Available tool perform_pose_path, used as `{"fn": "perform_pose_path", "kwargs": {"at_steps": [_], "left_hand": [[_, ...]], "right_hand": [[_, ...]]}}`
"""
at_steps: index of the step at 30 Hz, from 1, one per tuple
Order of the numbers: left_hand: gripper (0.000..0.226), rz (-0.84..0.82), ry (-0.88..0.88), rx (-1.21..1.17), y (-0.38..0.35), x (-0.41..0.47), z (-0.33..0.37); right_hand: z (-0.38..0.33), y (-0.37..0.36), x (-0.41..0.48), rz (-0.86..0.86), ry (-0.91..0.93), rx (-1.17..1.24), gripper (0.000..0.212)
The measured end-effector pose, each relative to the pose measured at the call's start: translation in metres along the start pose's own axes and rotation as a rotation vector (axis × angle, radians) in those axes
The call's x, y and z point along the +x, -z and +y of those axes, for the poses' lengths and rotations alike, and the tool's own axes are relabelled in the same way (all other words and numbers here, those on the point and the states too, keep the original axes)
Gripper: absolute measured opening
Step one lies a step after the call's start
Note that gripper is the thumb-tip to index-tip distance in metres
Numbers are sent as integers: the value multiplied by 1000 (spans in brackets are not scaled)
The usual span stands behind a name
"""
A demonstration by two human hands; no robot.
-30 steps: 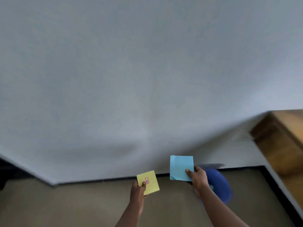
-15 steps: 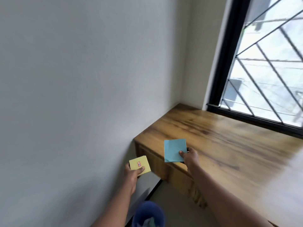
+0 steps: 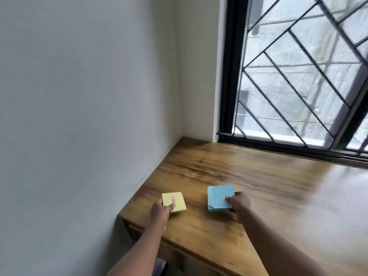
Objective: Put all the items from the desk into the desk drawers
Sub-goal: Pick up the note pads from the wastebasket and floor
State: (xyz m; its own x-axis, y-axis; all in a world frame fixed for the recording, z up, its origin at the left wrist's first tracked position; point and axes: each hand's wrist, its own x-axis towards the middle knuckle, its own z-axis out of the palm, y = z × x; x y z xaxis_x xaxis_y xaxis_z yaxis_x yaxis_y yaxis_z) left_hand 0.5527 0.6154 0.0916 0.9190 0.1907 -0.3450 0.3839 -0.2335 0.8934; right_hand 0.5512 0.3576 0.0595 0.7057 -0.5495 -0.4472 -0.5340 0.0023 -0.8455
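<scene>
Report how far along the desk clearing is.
Done: nothing else lies on the visible part of the wooden desk, so most of it looks cleared. In hand: the left hand pinches a yellow note pad and the right hand a blue note pad, both over the desk's near corner. Left: both pads must go into a drawer; none shows open.

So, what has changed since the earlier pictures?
Both hands moved forward over the desk: the left hand brought the yellow pad from off the desk's edge to above its corner; the right hand carried the blue pad further in. Nothing was let go: each hand grips its pad as before.
</scene>
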Motion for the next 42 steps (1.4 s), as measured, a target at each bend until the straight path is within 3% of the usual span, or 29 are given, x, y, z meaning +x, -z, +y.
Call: {"fn": "perform_pose_path", "kwargs": {"at_steps": [5,9,15,21,26,34,36,42], "left_hand": [[35,-108,-47,138,-18,49,34],[35,-173,-47,267,-37,73,46],[53,1,-88,628,-57,75,59],[49,72,-91,728,-62,63,54],[50,131,-227,724,-51,38,39],[47,432,-268,622,-17,-49,-22],[45,498,-252,591,-8,-73,-45],[52,635,26,556,23,-162,-138]], "right_hand": [[-42,-1,-22,75,-19,-38,32],[-54,-9,-20,76,44,-207,37],[-51,-15,-11,166,69,-481,34],[-47,-21,-13,239,82,-627,34],[-47,-42,-32,191,542,-896,32],[-20,-79,-123,-291,1176,-1032,33],[-3,-85,-142,-390,1262,-1068,34],[77,-101,-208,-604,1524,-1180,29]]}}
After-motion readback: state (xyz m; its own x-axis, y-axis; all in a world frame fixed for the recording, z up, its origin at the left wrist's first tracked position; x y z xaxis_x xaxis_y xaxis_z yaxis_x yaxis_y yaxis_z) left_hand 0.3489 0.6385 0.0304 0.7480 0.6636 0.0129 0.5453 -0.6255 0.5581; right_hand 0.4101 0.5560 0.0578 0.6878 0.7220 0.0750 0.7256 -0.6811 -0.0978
